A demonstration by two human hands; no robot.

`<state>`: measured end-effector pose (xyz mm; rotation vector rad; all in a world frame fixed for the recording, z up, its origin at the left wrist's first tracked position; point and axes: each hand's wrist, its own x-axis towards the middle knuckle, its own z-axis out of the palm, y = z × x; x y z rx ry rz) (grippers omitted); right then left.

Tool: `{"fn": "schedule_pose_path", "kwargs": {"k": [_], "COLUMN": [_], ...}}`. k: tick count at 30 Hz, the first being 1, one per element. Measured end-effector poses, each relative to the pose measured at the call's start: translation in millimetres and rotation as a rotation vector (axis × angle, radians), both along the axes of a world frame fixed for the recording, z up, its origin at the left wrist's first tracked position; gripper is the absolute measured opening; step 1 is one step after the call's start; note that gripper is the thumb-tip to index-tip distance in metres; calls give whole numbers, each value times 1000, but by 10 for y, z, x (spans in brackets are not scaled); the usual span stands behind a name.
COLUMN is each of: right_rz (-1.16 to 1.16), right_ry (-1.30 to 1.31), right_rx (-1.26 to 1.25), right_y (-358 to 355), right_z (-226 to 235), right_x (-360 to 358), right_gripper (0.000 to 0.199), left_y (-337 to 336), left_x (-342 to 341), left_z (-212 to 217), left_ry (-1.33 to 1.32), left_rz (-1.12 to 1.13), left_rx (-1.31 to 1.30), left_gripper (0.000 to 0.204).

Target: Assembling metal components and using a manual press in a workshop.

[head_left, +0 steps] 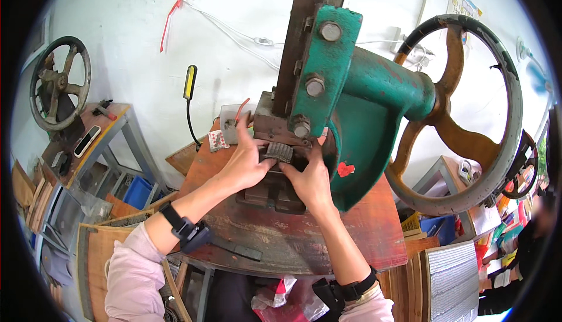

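Head view: left hand [246,167] and right hand [311,181] each pinch the ribbed metal block [277,152] under the green press [351,100], at twelve o'clock on the desk [281,240].

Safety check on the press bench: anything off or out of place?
Both hands, left and right, sit under the ram of the green press, at a small ridged metal part in the die zone. Nothing looks spilled or broken.
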<state>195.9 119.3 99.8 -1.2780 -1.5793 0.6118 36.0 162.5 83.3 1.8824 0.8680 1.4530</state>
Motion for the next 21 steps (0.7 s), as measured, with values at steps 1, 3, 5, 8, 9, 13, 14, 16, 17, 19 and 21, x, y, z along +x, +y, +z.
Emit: {"fn": "schedule_pose_path", "kwargs": {"k": [1, 3, 5, 8, 9, 13, 14, 16, 17, 19, 21], "right_rz": [-80, -159, -109, -130, -159, -181, -178, -153, -159, -175, -146], "right_ry": [-62, -120, -119, -103, -107, -151, -145, -128, -130, -143, -121], "right_rx": [48, 83, 125, 132, 156, 105, 116, 130, 145, 161, 242], "right_y": [76, 218, 321, 326, 311, 238, 203, 190, 179, 104, -43], "right_z": [-27, -60, -66, -82, -91, -46, -3, 5, -17, -56, -114], "right_x": [13, 15, 53, 54, 77, 59, 77, 52, 48, 62, 122], "right_gripper": [81, 79, 76, 72, 71, 68, 67, 67, 66, 66, 67], "left_y": [81, 127, 28, -124, -239, -931, -1085, -1223, -1244, -1189, -924], "left_x": [4, -29, -53, -380, -504, -989, -1028, -1061, -1067, -1052, -847], "left_z": [33, 98, 218, 81, 44, -173, -305, -422, -392, -300, -121], "left_ry": [171, 348, 434, 530, 625, 886, 951, 957, 962, 717, 556], "left_rz": [99, 195, 252, 384, 400, -144, -158, -178, -170, -57, 126], "left_rx": [151, 291, 112, 244, 236, -232, -38, 220, 220, 29, 265], "left_gripper": [101, 99, 94, 77, 70, 52, 51, 45, 45, 34, 28]}}
